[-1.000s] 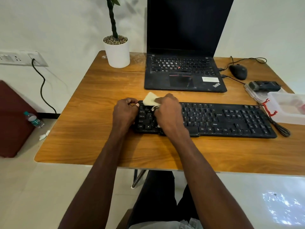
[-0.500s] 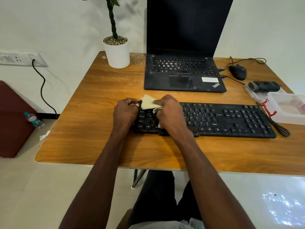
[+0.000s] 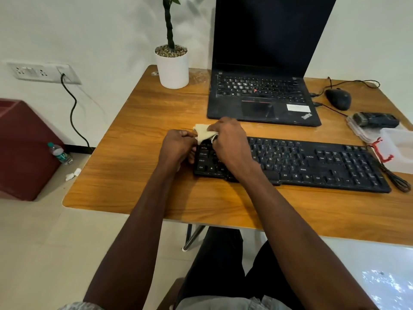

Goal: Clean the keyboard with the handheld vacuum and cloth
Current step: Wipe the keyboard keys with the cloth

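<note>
A: The surface (image 3: 138, 175) carries the keyboard (image 3: 312, 166) along its near edge; what matters for wiping it?

B: Brace it; the left hand (image 3: 177, 148) curls round its left end, so it shouldn't slide.

A: And the cloth (image 3: 203, 133)?

B: Bunched in the right hand (image 3: 228, 144), fingers pinching it at the far-left keys; I'd press lightly, row by row, working rightward; the vacuum (image 3: 376, 120) lies far right.
</note>
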